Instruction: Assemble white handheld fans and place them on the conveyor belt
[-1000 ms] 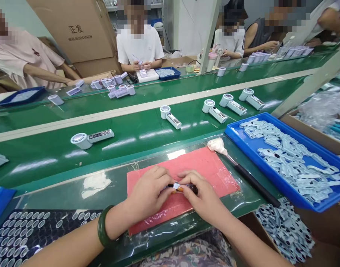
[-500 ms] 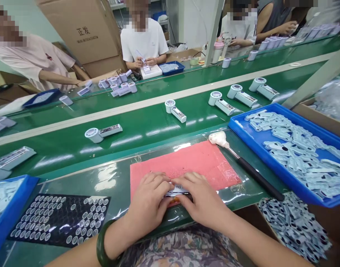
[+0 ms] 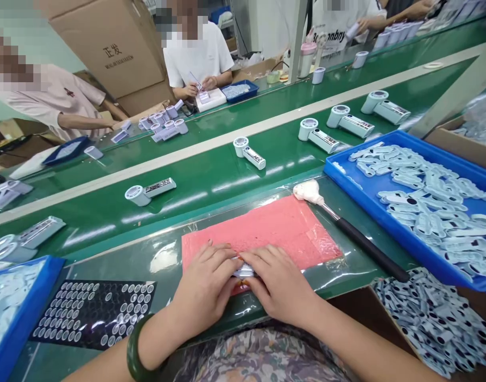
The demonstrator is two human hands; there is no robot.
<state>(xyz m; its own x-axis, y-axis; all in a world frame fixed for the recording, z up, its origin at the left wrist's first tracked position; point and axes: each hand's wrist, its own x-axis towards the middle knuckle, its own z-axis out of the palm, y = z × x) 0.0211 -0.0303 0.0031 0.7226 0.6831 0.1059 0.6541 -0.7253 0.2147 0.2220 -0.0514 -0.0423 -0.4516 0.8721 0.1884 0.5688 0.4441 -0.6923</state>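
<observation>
My left hand (image 3: 206, 284) and my right hand (image 3: 278, 284) close together around a small, pale plastic part (image 3: 243, 271). Fingers and thumbs of both press on its ends, and only its middle shows between them; the rest is covered. The part is held low at the near edge of a pink mat (image 3: 246, 225). Beyond my right hand lies a tool with a black handle (image 3: 368, 245) and a white wrapped head (image 3: 307, 191). To the left of my left hand is a black sheet (image 3: 95, 305) bearing rows of round clear pieces.
A blue tray (image 3: 386, 223) of pale plastic pieces stands right, above a box of small parts (image 3: 434, 318). Another blue tray (image 3: 48, 276) is at left. Handheld fans (image 3: 249, 153) lie along the green conveyor belt (image 3: 203, 175). Co-workers sit across it.
My view has shifted slightly. Both hands still grip the part, which has turned so that the lettering seen on it before no longer shows. A co-worker at far right has moved.
</observation>
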